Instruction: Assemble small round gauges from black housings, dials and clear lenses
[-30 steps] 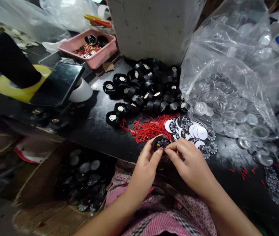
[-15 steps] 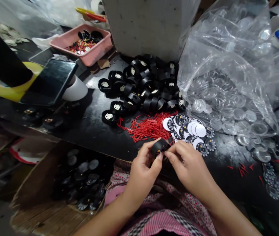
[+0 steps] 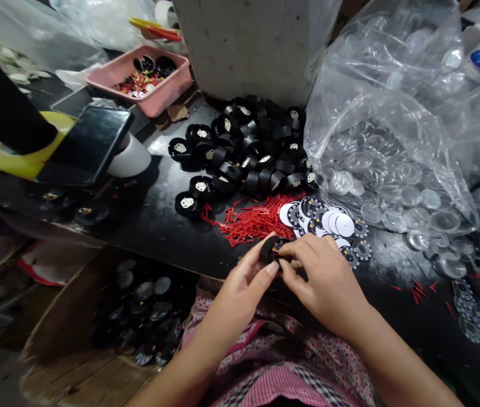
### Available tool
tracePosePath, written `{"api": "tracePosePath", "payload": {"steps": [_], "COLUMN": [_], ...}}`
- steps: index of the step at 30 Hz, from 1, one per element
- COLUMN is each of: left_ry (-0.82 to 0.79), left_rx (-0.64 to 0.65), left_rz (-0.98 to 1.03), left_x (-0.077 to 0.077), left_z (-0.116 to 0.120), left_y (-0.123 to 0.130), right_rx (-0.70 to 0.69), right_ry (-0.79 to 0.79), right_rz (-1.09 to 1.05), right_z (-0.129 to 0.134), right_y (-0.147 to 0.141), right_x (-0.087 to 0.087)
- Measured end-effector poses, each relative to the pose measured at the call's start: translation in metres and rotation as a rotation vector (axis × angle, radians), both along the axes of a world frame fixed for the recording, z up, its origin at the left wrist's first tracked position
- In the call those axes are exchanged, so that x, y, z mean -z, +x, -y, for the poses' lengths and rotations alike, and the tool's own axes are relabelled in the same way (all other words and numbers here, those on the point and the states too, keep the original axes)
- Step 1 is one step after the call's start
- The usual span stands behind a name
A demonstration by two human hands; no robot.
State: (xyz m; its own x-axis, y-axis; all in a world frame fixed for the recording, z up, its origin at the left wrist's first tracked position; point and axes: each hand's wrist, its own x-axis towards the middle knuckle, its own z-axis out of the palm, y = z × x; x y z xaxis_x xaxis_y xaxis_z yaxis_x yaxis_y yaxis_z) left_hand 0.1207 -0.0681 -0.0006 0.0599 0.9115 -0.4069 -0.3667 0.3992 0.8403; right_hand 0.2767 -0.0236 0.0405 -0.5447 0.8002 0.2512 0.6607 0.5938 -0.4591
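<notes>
Near the table's front edge, my left hand (image 3: 244,285) grips a round black case (image 3: 269,249) by its rim. A dial with dark markings shows inside the case. My right hand (image 3: 322,277) has its fingertips pinched at the dial's face; what they hold, if anything, is hidden. Just beyond my hands lies a heap of small red pieces (image 3: 251,221). Right of that heap are printed black and white discs (image 3: 320,217), some face down. Behind them sits a pile of black round cases (image 3: 246,150) with pale inner plates.
Clear discs fill a plastic bag (image 3: 375,164) at the right. A phone (image 3: 87,144) leans by a white roll (image 3: 132,158) at the left. Behind is a pink tray (image 3: 164,93). A box (image 3: 53,356) with finished-looking round pieces sits below the table edge.
The black case has tilted so that its open face shows more. My right fingers have moved from its lower edge onto the dial.
</notes>
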Motion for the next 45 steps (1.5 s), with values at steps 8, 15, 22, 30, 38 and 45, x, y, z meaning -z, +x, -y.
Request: {"api": "tracePosePath", "payload": {"steps": [8, 15, 22, 30, 38, 45], "left_ry": [-0.209, -0.047, 0.039, -0.071, 0.028, 0.16], "left_rx": [-0.198, -0.075, -0.061, -0.118, -0.07, 0.064], "left_rz": [0.208, -0.138, -0.099, 0.268, 0.125, -0.155], "left_x": [-0.001, 0.017, 0.022, 0.007, 0.005, -0.003], "left_z": [0.004, 0.001, -0.001, -0.009, -0.005, 0.001], "left_y": [0.02, 0.011, 0.011, 0.018, 0.018, 0.022], "right_rx": [0.121, 0.162, 0.621, 0.493, 0.134, 0.24], "right_ry": [-0.032, -0.404, -0.135, -0.326, -0.326, -0.14], "right_rz": [0.033, -0.156, -0.152, -0.434, -0.289, -0.097], "right_z": [-0.001, -0.043, -0.128, -0.056, -0.001, -0.005], "right_y": [-0.013, 0.023, 0.072, 0.049, -0.001, -0.011], "right_x": [0.001, -0.003, 0.021, 0.005, -0.001, 0.005]}}
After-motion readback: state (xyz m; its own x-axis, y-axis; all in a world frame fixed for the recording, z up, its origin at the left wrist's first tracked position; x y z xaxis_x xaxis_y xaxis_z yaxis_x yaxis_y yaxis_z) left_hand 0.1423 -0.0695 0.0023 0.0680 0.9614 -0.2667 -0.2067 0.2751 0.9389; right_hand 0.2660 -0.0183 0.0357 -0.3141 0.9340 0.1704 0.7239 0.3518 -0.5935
